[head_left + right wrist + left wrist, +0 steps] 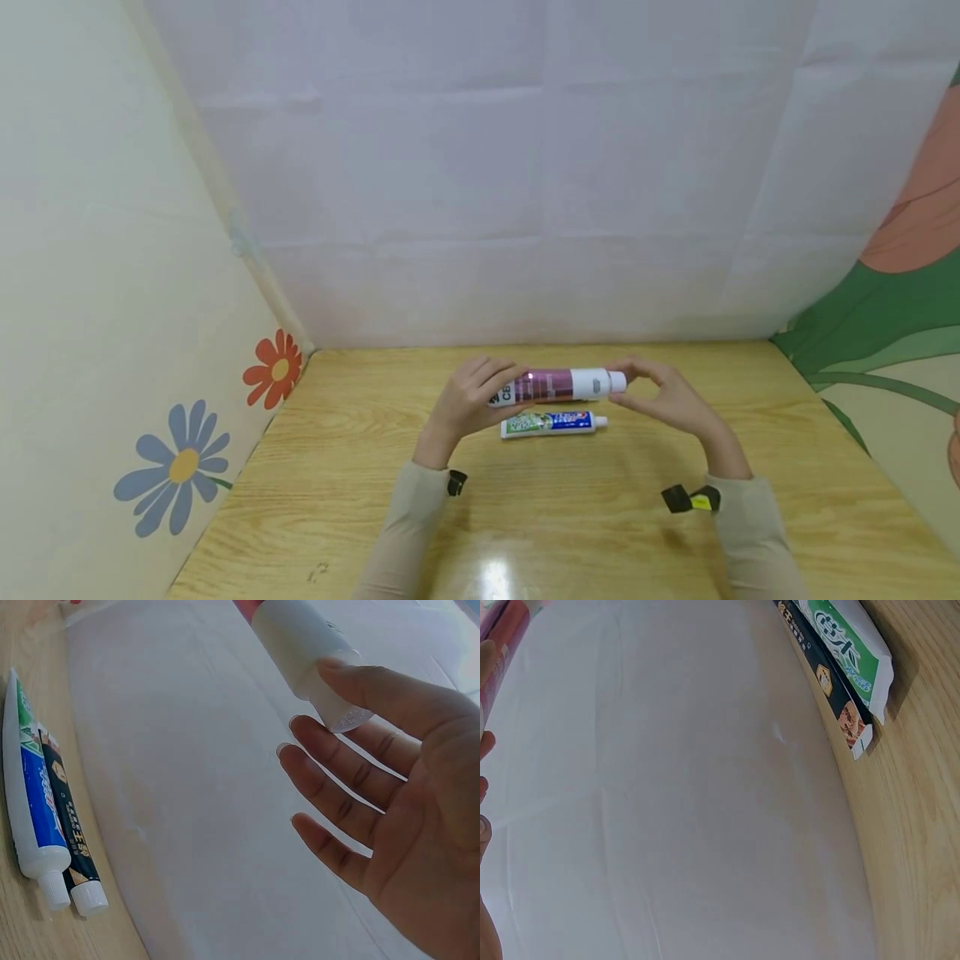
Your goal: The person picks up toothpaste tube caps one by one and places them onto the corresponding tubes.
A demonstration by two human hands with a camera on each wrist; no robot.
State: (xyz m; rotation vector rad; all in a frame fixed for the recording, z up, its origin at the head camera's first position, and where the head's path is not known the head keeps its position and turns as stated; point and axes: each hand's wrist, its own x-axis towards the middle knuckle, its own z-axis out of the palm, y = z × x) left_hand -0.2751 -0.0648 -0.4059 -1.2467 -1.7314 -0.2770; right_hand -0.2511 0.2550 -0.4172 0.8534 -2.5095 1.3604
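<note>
My left hand [476, 396] grips the back part of a purple and white toothpaste tube [551, 384], held level above the table. At the tube's other end, my right hand [671, 400] has thumb and index finger on either side of the white cap [337, 709], pinching it. The other fingers of that hand are spread apart in the right wrist view. Below the held tube lies a green, blue and white toothpaste tube [551, 424]. Beside it is a black toothpaste tube [73, 825], mostly hidden in the head view. In the left wrist view only fingertips and part of the held tube show.
The wood-grain table [360, 475] meets a white sheet [525, 167] at the back. A wall with painted flowers [183, 465] stands on the left, and another with large painted leaves [885, 317] on the right. Black bands circle both wrists.
</note>
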